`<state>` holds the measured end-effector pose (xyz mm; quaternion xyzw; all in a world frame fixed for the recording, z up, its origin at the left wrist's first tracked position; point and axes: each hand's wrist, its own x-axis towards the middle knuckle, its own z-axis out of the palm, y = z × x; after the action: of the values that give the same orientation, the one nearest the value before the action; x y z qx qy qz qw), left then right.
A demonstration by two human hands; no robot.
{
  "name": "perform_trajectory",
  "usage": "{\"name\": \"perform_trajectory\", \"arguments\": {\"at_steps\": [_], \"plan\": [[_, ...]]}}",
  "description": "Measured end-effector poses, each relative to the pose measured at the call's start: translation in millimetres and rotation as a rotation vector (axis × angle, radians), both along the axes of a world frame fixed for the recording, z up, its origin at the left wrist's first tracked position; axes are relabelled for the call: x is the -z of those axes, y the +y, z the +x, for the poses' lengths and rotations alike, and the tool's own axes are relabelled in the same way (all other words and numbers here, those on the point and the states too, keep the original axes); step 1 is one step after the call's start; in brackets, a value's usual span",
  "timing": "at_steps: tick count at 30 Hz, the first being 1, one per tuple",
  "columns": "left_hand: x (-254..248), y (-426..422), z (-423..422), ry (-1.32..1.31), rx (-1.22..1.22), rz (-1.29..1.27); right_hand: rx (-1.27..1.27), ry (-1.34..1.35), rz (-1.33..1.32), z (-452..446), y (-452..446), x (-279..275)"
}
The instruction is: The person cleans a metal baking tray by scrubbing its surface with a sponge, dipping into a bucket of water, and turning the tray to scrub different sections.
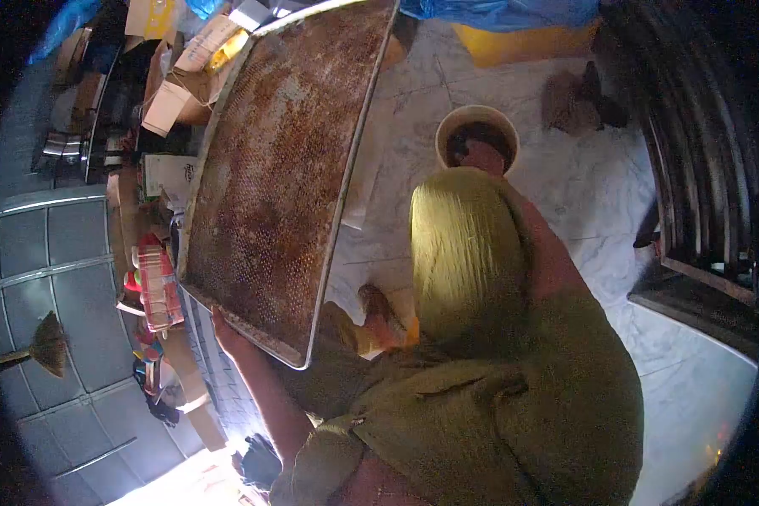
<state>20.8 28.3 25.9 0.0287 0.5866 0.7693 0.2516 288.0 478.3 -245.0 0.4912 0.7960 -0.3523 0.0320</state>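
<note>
Your left hand (225, 334) clasps the tray (270, 169); right of it, your right hand (483, 155) is inside the bucket (479, 115), grip unclear.

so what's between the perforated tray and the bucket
The head view shows mostly pale marbled floor between the perforated tray and the bucket.

L forearm (266, 396) slants up, lower L of frame; L hand (226, 333) gripping, partly hidden. R arm (552, 253) extends to upper ctr, R hand (485, 157) mostly hidden.
</note>
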Motion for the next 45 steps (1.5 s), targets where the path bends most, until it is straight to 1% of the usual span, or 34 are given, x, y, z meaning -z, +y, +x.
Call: {"name": "perform_trajectory", "arguments": {"at_steps": [1, 2, 3, 4, 5, 7, 8, 9, 10, 11, 13, 14, 16, 17, 19, 20, 22, 23, 25, 26, 28, 29, 31, 33, 35, 37, 38, 39, 41, 42, 43, 44, 45], "plan": [[-1, 1, 1, -0.022, 0.002, 0.009, 0.039, 0.035, 0.071, 0, -3, -3], [-1, 2, 0, -0.018, 0.005, 0.017, 0.042, 0.038, 0.079, 2, -4, 20], [-1, 3, -1, -0.045, -0.044, 0.0, 0.022, 0.245, 0.219, 6, -6, 59], [-3, 8, 1, -0.073, -0.093, -0.017, 0.001, 0.451, 0.359, 9, -8, 54], [-5, 10, 5, -0.074, -0.089, -0.011, 0.003, 0.449, 0.366, 9, -4, 49], [-8, 14, 14, -0.002, -0.09, -0.052, -0.147, 0.018, 0.101, 6, 3, 32], [-7, 14, 13, -0.005, -0.086, -0.055, -0.143, 0.015, 0.098, 10, 19, 44], [-5, 11, 12, 0.015, -0.064, -0.05, -0.179, 0.239, -0.244, 16, 47, 72], [-3, 9, 11, 0.037, -0.045, -0.045, -0.211, 0.465, -0.587, 18, 57, 81], [-2, 7, 9, 0.039, -0.046, -0.045, -0.213, 0.467, -0.588, 15, 45, 93], [1, 6, 6, 0.091, -0.112, -0.139, 0.035, 0.178, 0.248, 6, 7, 85], [0, 7, 6, 0.091, -0.111, -0.133, 0.035, 0.178, 0.255, 2, 5, 84], [-1, 10, 9, 0.016, -0.195, -0.098, 0.042, 0.011, 0.186, 1, 6, 79], [0, 11, 10, 0.011, -0.194, -0.089, 0.043, 0.008, 0.195, 1, 8, 83], [0, 9, 7, -0.081, -0.073, 0.012, -0.048, -0.049, 0.225, -2, 10, 89], [4, 3, 3, -0.083, -0.073, 0.017, -0.094, -0.077, 0.237, -4, 10, 93], [14, -7, -9, 0.019, -0.088, -0.038, -0.185, -0.132, 0.258, -7, 9, 97], [11, -2, -5, 0.018, -0.088, -0.034, -0.185, -0.132, 0.263, -6, 9, 84], [3, 7, 1, -0.089, -0.067, 0.042, -0.083, -0.107, 0.018, -4, 13, 60], [3, 8, 2, -0.086, -0.07, 0.051, -0.086, -0.105, 0.028, -2, 8, 69], [1, 10, 2, -0.098, -0.062, 0.085, -0.004, 0.385, 1.134, -2, -10, 151], [-1, 10, 3, -0.086, -0.075, 0.106, -0.013, 0.404, 1.152, -19, 6, 180], [-9, 15, 13, -0.014, -0.15, -0.008, -0.025, 0.474, 1.149, -58, 35, 168], [-16, 23, 21, -0.023, -0.191, 0.055, -0.058, 0.568, 1.144, -96, 70, 148], [-23, 29, 24, -0.025, -0.235, 0.121, -0.098, 0.669, 1.133, -86, 141, 147], [-25, 31, 23, 0.006, -0.349, -0.058, -0.135, 0.755, 1.119, -55, 233, 152], [-16, 22, 14, 0.001, -0.171, 0.096, -0.152, 0.793, 1.108, -45, 271, 150], [-6, 13, 7, 0.018, -0.195, 0.115, -0.166, 0.827, 1.095, -44, 301, 150], [-1, 11, 4, -0.084, -0.28, 0.128, -0.185, 0.875, 1.064, -58, 300, 134], [7, 8, -3, -0.036, -0.229, 0.21, -0.189, 0.889, 1.048, -47, 297, 141], [6, 9, -3, -0.033, -0.234, 0.219, -0.192, 0.899, 1.032, -50, 288, 140], [4, 10, -3, -0.057, -0.231, 0.21, -0.192, 0.906, 1.014, -71, 293, 135], [3, 11, -2, -0.083, -0.227, 0.199, -0.192, 0.911, 0.995, -61, 281, 140]]}}
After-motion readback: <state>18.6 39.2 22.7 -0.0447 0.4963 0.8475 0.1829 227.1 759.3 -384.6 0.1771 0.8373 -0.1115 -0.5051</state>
